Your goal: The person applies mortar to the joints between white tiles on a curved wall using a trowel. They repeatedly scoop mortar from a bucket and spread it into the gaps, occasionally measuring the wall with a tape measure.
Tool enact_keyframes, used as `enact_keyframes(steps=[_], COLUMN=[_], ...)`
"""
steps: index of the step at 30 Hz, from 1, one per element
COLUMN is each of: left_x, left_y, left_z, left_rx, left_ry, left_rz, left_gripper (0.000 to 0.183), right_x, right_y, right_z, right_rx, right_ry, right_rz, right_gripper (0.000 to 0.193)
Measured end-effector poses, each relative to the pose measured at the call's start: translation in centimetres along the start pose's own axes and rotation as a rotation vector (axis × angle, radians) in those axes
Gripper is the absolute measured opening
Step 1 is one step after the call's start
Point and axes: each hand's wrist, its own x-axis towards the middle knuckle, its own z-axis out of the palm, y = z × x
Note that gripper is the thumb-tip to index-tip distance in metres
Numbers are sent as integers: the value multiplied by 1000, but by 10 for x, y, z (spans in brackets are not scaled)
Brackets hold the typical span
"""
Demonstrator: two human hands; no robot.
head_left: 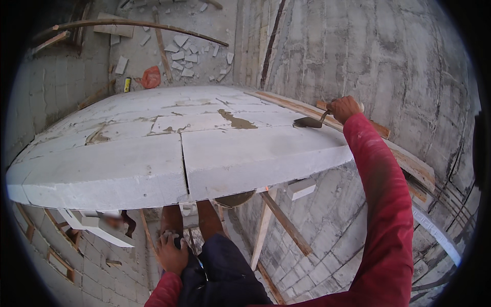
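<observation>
White block everywhere up top: wall [169, 153] of pale masonry blocks seen from above, top course laid and running left to right, two big blocks at the near edge meeting at a thin vertical joint [184, 163]. Brown mortar [236, 122] smeared in a patch near the far middle of the wall top, thinner streaks and stains toward the left end, most of the surface bare and dry-looking. So, judging by that: course set, bedding for anything above barely begun, one small dab spread and the rest of the top uncoated.

Right hand [343, 108] out at the far right edge of the wall top, red sleeve stretched long, fingers wrapped tight round the handle of a trowel [308, 122]. Blade flat, dark with mortar, resting low over the block surface just beside a wooden plank [358, 123] along the concrete wall [388, 56].

Left hand [171, 253] down low, below the near edge, curled and pressing on the knee; whether anything sits inside that hand, cannot tell. Dark bowl-like rim [235, 199] peeking out under the near edge, possibly a mortar pan, mostly hidden. Timber props [284, 225] slanting below. Rubble [181, 53] of broken block and an orange bag [151, 77] on the ground beyond the far edge.
</observation>
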Motion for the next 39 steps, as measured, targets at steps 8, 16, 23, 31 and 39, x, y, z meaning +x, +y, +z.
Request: enact_keyframes(steps=[8, 16, 23, 31, 39], left_x=[6, 10, 16, 25, 44], left_y=[1, -2, -4, -8, -7], left_z=[-3, -9, -17, -34, -56], left_rx=[-12, -47, -15, 122, 273], left_ry=[-56, -35, -36, -131, -215], left_rz=[-34, 21, 54, 106, 188], left_gripper=[48, 45, 40, 42, 38], right_x=[-72, -31, -91, -326, -254], right_y=[-9, -13, -31, -105, -444], right_z=[-40, -28, -62, -66, 152], right_rx=[-9, 33, 8, 691, 963], right_ry=[366, 85, 281, 559, -203], right_rz=[-230, 57, -69, 309, 401], right_gripper=[19, 16, 12, 48, 31])
